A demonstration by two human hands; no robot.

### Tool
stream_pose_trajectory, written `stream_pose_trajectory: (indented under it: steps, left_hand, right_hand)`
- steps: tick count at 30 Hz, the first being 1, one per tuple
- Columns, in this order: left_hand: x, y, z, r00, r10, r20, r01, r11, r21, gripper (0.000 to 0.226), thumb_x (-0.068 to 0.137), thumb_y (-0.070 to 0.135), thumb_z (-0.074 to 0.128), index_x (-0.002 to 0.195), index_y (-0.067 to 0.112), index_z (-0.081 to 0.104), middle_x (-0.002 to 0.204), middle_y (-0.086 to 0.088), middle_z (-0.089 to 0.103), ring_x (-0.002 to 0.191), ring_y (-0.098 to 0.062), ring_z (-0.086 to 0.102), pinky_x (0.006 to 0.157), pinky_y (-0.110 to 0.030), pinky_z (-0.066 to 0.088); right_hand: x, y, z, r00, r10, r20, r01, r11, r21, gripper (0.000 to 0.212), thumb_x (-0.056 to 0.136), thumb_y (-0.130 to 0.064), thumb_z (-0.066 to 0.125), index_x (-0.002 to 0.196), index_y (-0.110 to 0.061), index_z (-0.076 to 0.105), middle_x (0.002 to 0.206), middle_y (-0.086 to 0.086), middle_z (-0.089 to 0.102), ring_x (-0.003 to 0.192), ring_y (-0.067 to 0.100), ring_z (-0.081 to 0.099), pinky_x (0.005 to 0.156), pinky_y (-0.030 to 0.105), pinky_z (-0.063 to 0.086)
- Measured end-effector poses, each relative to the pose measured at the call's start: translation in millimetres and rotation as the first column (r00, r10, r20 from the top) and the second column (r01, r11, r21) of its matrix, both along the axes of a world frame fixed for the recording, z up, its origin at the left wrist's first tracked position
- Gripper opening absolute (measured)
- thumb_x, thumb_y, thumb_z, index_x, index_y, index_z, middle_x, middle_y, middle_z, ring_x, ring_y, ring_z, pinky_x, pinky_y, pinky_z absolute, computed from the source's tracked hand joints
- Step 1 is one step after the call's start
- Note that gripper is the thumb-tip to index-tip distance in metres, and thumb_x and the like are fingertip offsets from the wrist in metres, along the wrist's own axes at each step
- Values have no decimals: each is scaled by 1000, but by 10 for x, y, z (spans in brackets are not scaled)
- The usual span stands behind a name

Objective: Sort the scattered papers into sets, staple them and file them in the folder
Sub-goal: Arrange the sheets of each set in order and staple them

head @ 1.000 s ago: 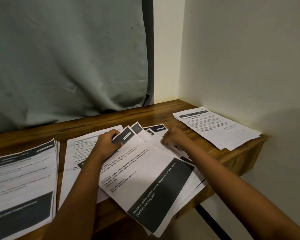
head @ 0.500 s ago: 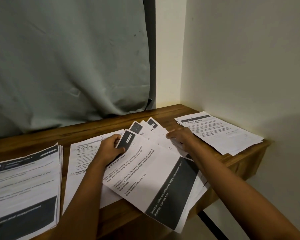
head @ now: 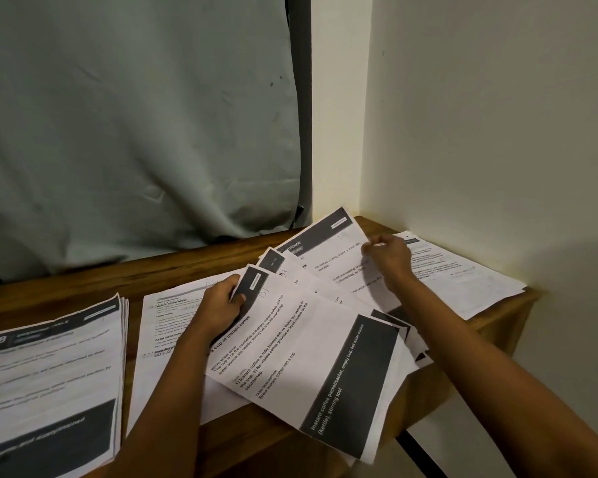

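1. worktop (head: 194, 267): brown wood with visible grain, set into a corner; its far edge meets a pale creased curtain (head: 135, 115) beyond the hands, and a plain cream wall (head: 497, 115) lies to the right of the right hand.
2. fanned sheets (head: 308, 357): thin white printed paper with dark grey header and footer blocks, spread in a fan between the two hands and overhanging the near edge of the worktop.
3. left stack (head: 49, 374): a thick squared pile of similar printed sheets, well to the left of the left hand, cut off by the frame at left and bottom.
4. flat sheet (head: 173, 322): lies on the worktop under the left forearm, partly covered by it.
5. right pile (head: 463, 277): white printed sheets just beyond the right hand, in the corner; most print there is too small to read.
6. left hand (head: 221, 305): fingers curled, thumb pressed on the dark header corner of the front fanned sheet, pinching it.
7. right hand (head: 387, 257): fingers drawn together, nipping the upper right edge of the rearmost sheet (head: 328, 250), which is raised out of the fan.
8. the lower layers of the fan are hidden under the front sheet.
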State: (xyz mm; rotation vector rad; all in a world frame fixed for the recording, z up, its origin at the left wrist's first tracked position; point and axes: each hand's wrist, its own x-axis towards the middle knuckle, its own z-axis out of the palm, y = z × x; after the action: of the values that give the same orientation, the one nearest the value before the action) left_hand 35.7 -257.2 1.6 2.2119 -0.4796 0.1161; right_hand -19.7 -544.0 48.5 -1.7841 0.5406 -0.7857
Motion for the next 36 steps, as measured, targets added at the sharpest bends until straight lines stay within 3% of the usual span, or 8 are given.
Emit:
stream_pose_trajectory:
  steps: [4,8,11,17,27,30,34,36]
  left_hand:
    - [-25,-3,4,999,-30,-23,28,997,-67,37,101,12,43,138,19,47,135,-5,55,121,-25,52,95,-37,44]
    - [2,45,24,999,-28,-30,24,994,-106,38,102,12,41,138,23,46,135,-4,54,122,-24,50,100,-41,42]
    - [14,80,36,998,-30,-53,22,989,-146,36,102,13,41,135,26,48,131,-1,55,120,-21,51,102,-44,43]
    - [30,118,38,996,-56,-69,38,970,-239,34,102,11,41,130,27,52,125,4,59,114,-16,55,92,-34,43]
    - [34,114,37,995,-62,-73,41,963,-266,28,101,17,44,121,34,55,122,3,62,110,-18,58,96,-48,48]
    - [54,118,37,997,-47,-56,31,964,-264,28,100,17,48,124,29,55,122,2,62,111,-19,59,97,-48,48]
    - [67,123,44,999,-14,-31,6,969,-248,19,99,19,50,117,23,56,115,1,64,103,-18,62,87,-41,53]
    - [89,117,45,1000,8,5,-7,972,-233,17,98,19,52,114,20,57,112,0,65,98,-17,63,79,-34,53]
  right_hand:
    - [-10,-194,289,973,-30,227,81,972,-220,9,92,-13,57,95,-11,66,91,3,65,83,20,62,77,33,52]
    - [-67,-322,714,855,-69,515,220,946,-239,17,95,-19,54,100,-5,62,89,-2,63,71,-6,60,64,11,49]
    - [-45,-412,952,808,-74,585,233,951,-201,24,96,-23,55,104,-1,59,96,0,63,78,1,63,67,11,51]
    - [98,-441,941,912,-5,410,108,967,-229,7,93,-18,58,99,-15,60,96,0,66,82,13,65,74,23,55]
    - [151,-286,908,988,116,98,-75,934,-348,7,88,-16,65,94,-15,65,96,4,64,81,16,60,72,24,45]
    - [172,-169,737,974,203,-96,-224,889,-399,6,86,-15,67,91,-13,64,98,5,62,88,18,55,79,25,39]
    - [167,25,435,914,309,-264,-377,887,-267,22,86,-8,64,68,-16,56,76,0,60,77,18,56,73,29,43]
    - [141,115,294,884,351,-310,-418,889,-185,22,91,-7,59,70,-15,54,77,3,61,74,17,59,66,26,45]
